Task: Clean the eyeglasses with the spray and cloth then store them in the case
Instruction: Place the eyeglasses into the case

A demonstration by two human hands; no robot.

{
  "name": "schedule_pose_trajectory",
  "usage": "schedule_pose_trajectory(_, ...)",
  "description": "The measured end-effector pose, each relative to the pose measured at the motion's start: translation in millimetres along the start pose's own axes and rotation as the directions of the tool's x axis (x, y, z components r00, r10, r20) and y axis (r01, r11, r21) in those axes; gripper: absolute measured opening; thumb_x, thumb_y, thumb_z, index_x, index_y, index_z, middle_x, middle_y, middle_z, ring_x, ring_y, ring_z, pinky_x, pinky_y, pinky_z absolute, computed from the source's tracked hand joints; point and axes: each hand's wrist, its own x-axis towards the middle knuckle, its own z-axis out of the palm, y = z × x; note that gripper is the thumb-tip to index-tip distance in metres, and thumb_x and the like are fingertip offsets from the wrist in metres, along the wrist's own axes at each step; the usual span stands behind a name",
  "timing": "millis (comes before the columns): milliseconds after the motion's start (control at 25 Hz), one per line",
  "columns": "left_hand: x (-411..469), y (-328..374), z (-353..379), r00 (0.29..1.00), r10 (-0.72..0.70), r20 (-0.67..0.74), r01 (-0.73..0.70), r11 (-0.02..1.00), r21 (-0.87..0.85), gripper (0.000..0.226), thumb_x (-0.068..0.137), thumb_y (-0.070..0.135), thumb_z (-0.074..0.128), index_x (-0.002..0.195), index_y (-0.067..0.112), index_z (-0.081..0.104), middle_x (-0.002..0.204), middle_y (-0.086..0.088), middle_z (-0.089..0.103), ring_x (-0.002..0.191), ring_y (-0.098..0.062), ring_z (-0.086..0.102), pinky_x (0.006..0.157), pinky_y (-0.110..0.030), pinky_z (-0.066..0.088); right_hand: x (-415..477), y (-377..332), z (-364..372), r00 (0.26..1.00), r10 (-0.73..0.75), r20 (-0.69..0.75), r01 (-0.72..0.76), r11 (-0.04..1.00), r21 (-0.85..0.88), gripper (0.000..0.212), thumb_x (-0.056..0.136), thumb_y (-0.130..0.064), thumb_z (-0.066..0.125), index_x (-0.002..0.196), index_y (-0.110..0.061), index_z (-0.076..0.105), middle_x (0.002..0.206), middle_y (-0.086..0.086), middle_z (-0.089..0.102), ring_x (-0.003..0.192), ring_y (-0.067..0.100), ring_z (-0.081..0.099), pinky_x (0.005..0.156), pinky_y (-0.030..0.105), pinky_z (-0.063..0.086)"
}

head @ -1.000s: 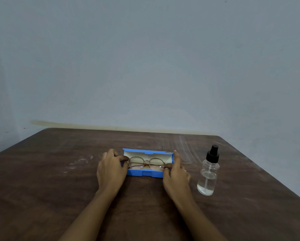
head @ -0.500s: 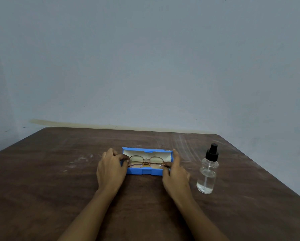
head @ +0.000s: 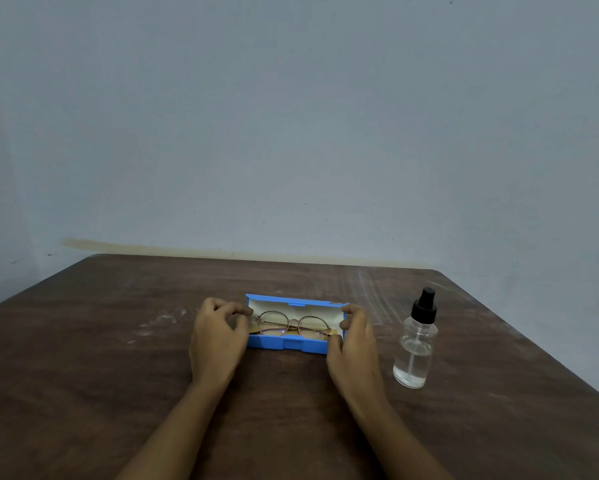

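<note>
We found the thin-rimmed round metal eyeglasses (head: 293, 325) lying inside the open blue rectangular plastic case (head: 284, 344) on the dark wooden counter (head: 118, 341). Their long axis ran left to right between the hands, equally near each. The left hand (head: 216, 337) had its fingers curled at the case's left end; whether they pinched the frame we could not tell. The right hand (head: 353, 344) had its fingers curled round the case's right end.
</note>
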Motion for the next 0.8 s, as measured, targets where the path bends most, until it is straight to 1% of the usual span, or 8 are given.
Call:
schedule_pose_trajectory(80,0.3,-1.1,-0.3,0.996,-0.026,-0.09,0.02,0.998,-0.067,0.009,0.083,0.011,0.055,0.081,0.013,0.063,0.096,-0.001,0.048,0.09,-0.023,0.052,0.068,-0.029,0.037,0.4,0.8,1.5,0.999,-0.015,-0.037,0.016,0.999,0.049,0.038,0.086,-0.001,0.045,0.121,-0.012,0.039,0.112,-0.003,0.038,0.105,0.019,0.049,0.086,0.027,0.039)
schedule_pose_trajectory(160,0.9,2.5,-0.4,0.993,-0.06,-0.106,0.036,0.976,-0.213,0.012,0.087,0.012,0.051,0.095,0.009,0.059,0.103,-0.002,0.047,0.095,-0.022,0.052,0.074,-0.03,0.037,0.7,0.4,0.5,0.998,-0.011,-0.069,0.016,0.997,0.081,0.035,0.088,-0.002,0.044,0.122,-0.01,0.04,0.112,-0.003,0.034,0.104,0.017,0.047,0.08,0.019,0.033)
schedule_pose_trajectory(280,0.4,7.6,1.0,0.99,-0.09,0.113,0.131,0.891,-0.434,0.034,0.095,0.028,0.038,0.126,0.019,0.048,0.128,0.001,0.041,0.116,-0.014,0.043,0.094,-0.03,0.036,2.6,-0.3,-2.8,0.998,0.032,-0.045,-0.025,0.99,0.138,0.043,0.095,-0.016,0.04,0.137,-0.016,0.032,0.132,0.005,0.033,0.113,0.011,0.04,0.085,0.016,0.027)
schedule_pose_trajectory(360,1.4,6.3,4.1,0.966,-0.092,0.242,0.2,0.859,-0.471,0.039,0.096,0.037,0.03,0.133,0.029,0.041,0.143,0.0,0.035,0.129,-0.018,0.036,0.107,-0.035,0.029,4.7,-0.7,-4.1,0.997,0.073,0.022,-0.076,0.973,0.218,0.046,0.097,-0.025,0.036,0.142,-0.024,0.024,0.144,0.003,0.028,0.128,0.014,0.033,0.093,0.02,0.025)
schedule_pose_trajectory(480,0.4,8.4,4.1,0.937,-0.107,0.334,0.256,0.859,-0.444,0.041,0.096,0.04,0.025,0.131,0.031,0.043,0.142,0.0,0.038,0.132,-0.019,0.033,0.103,-0.034,0.026,6.5,0.8,-5.6,0.993,0.081,0.088,-0.104,0.948,0.301,0.045,0.097,-0.033,0.032,0.141,-0.031,0.023,0.151,-0.004,0.025,0.139,0.012,0.021,0.108,0.026,0.02)
schedule_pose_trajectory(640,-2.4,10.8,0.6,0.934,-0.096,0.344,0.267,0.826,-0.496,0.024,0.095,0.038,0.03,0.102,0.036,0.053,0.101,0.013,0.055,0.099,-0.01,0.048,0.082,-0.029,0.038,6.5,3.3,-6.7,0.992,0.078,0.104,-0.108,0.942,0.317,0.04,0.097,-0.034,0.03,0.136,-0.027,0.038,0.149,-0.005,0.029,0.137,0.012,0.025,0.11,0.031,0.022)
schedule_pose_trajectory(720,-2.9,9.5,1.4,0.932,-0.124,0.342,0.288,0.826,-0.484,0.018,0.093,0.04,0.035,0.094,0.031,0.051,0.09,0.01,0.054,0.088,-0.01,0.05,0.071,-0.026,0.04,6.1,4.1,-7.3,0.992,0.082,0.093,-0.107,0.944,0.313,0.036,0.097,-0.034,0.031,0.129,-0.023,0.046,0.14,-0.003,0.041,0.127,0.011,0.038,0.101,0.026,0.033)
schedule_pose_trajectory(800,-3.4,8.8,2.8,0.936,-0.141,0.322,0.283,0.845,-0.454,0.017,0.09,0.04,0.043,0.094,0.025,0.05,0.095,0.005,0.055,0.089,-0.011,0.05,0.073,-0.028,0.038,6.0,5.4,-7.1,0.995,0.067,0.068,-0.085,0.949,0.302,0.028,0.098,-0.03,0.032,0.113,-0.02,0.052,0.12,-0.003,0.05,0.104,0.005,0.048,0.08,0.01,0.037)
